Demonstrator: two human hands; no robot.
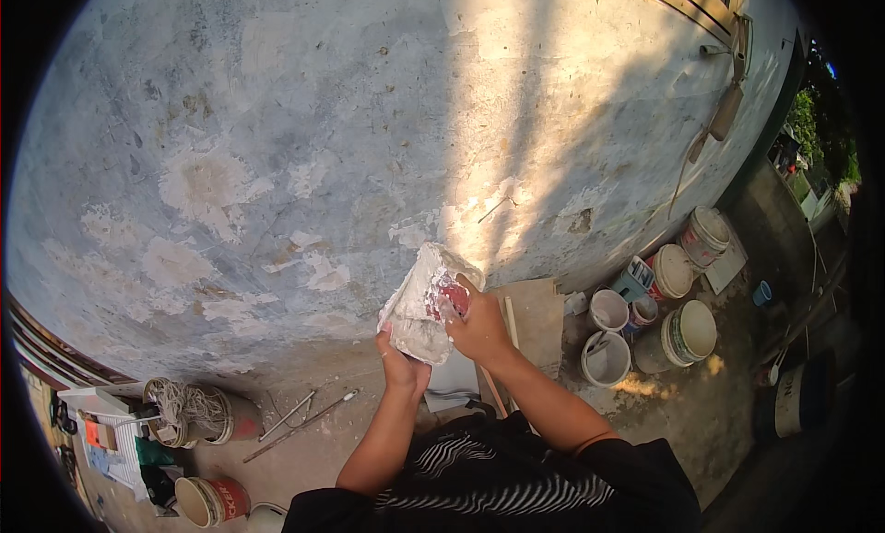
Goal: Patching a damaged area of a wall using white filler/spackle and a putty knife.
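In front of my chest, my left hand (403, 365) is closed around the lower left edge of a white, putty-coated container (408, 302). Its sides are uneven and thickly caked, and a paste-filled hollow shows in it. My right hand (479, 325) is closed on a red tool smeared with putty (450, 298), pressed to the container's right side. The tool's blade, if it has one, is lost under the white paste. Ahead stands a bluish-grey wall (350, 146) with pale filled patches (210, 184) and a band of sunlight.
Several buckets (606, 358) stand on the floor at right, along the wall. On the left are a bucket of tangled cord (189, 408), a red-and-white bucket (212, 501) and thin rods (300, 427). A board (535, 325) lies at the wall's foot. A cable hangs at upper right.
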